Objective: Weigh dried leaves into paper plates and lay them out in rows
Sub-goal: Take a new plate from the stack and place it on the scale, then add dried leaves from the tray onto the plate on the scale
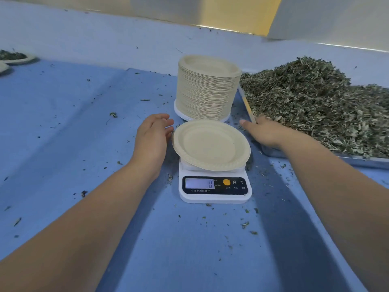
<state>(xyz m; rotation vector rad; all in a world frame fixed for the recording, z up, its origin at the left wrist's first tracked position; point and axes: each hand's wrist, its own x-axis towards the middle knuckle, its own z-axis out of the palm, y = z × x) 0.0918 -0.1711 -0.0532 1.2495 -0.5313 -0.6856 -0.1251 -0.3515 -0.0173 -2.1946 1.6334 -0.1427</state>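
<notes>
- The paper plate (210, 144) is pale beige and round with a crimped rim. It sits empty, a little tilted, on the white scale (214, 197), whose display reads 0.
- Your left hand (152, 138) is just beside the plate's left rim, fingers relaxed, holding nothing.
- Your right hand (265, 131) lies spread, thumb out, at the near corner of the tray (357, 161) heaped with grey-green dried leaves (315, 102).

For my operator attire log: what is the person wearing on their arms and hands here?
Nothing that shows. The left hand and the right hand are bare, with no gloves, rings or plasters visible. Both forearms are uncovered right to the frame edge, with no sleeves, watch or wristband in view.
</notes>
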